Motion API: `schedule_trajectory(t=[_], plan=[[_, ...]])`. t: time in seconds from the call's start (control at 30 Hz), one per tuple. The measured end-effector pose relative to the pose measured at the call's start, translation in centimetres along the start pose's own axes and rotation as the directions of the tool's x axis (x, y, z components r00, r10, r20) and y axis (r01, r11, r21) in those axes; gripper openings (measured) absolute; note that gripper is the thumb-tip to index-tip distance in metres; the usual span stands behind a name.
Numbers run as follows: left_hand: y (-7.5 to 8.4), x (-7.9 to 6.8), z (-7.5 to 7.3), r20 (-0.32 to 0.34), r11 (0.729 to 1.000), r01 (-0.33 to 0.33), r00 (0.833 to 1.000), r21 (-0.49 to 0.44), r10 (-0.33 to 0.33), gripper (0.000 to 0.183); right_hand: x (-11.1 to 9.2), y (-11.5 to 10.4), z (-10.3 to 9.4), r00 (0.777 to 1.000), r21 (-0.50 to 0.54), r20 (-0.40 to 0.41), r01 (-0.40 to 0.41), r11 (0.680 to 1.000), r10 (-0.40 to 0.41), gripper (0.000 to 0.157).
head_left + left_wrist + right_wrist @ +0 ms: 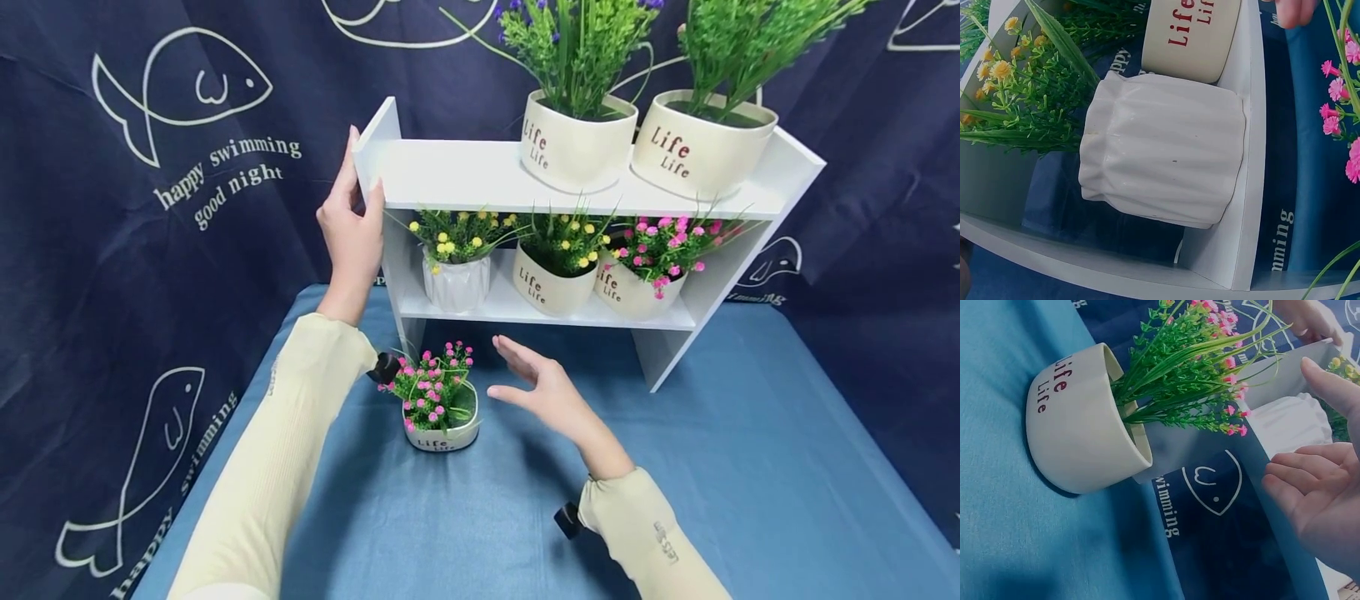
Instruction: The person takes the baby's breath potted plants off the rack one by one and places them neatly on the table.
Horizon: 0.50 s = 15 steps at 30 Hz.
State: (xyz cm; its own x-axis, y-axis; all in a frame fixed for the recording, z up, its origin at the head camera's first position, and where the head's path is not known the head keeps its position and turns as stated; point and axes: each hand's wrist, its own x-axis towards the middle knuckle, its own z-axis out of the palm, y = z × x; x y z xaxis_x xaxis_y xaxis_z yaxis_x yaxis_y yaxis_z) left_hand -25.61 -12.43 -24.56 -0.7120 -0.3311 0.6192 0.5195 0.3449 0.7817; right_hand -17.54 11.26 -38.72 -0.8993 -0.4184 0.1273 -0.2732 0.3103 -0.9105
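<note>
A white two-tier shelf [465,175] stands at the back of the blue table. My left hand [362,187] holds its left side panel, thumb inside and fingers outside. On the table in front stands a small white "Life" pot with pink flowers [438,408], also seen in the right wrist view [1079,437]. My right hand [504,367] hovers open just right of that pot, palm toward it, not touching; its fingers [1310,481] are spread. The left wrist view shows a ribbed white pot [1160,162] with yellow flowers on the lower board.
The top board carries two large "Life" pots [573,142] [701,146] with tall greenery. The lower board holds the ribbed pot [456,283] and two more "Life" pots [551,287] [637,292]. A dark fish-print curtain [150,208] surrounds the blue tablecloth [750,467].
</note>
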Motion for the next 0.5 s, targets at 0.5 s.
schedule_trajectory(t=[0.5], plan=[[-0.1, 0.1, 0.0, -0.007, 1.000, -0.007, 1.000, -0.006, 0.007, 0.052, -0.2, -1.2, -1.3, 0.994, -0.015, -0.113, -0.009, 1.000, 0.007, 0.068]])
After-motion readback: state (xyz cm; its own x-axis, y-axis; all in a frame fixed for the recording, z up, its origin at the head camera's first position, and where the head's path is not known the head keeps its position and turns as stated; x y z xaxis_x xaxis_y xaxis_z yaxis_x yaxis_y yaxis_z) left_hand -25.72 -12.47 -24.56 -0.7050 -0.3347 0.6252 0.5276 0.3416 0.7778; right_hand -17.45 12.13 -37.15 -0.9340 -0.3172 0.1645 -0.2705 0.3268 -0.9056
